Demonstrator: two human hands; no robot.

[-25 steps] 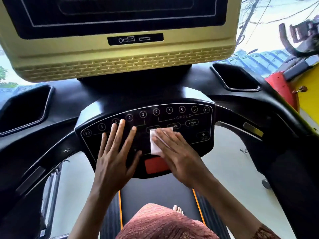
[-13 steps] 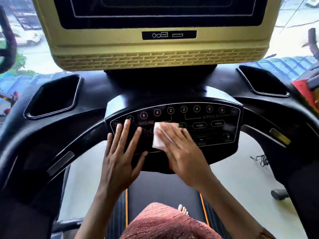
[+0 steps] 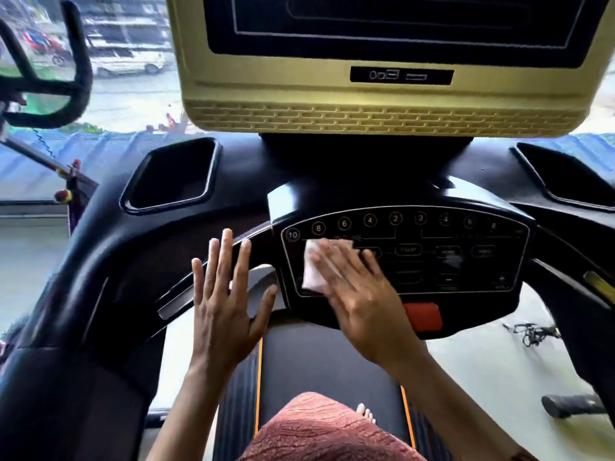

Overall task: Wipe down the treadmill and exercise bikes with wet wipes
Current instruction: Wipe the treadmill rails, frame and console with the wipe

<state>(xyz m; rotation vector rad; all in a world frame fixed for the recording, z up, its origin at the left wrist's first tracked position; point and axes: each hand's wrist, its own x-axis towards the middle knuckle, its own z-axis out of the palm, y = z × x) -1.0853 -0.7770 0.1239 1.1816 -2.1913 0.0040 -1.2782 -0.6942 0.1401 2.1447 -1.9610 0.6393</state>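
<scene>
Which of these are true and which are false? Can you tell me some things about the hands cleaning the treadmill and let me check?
1. The right hand presses a white wipe flat on the button panel. True.
2. The left hand holds a second wipe. False: the left hand is open with fingers spread and holds nothing.
3. The wipe covers the red button. False: the red button is uncovered, and the wipe lies higher up on the left part of the panel.
4. The big screen above the panel is dark. True.
</scene>
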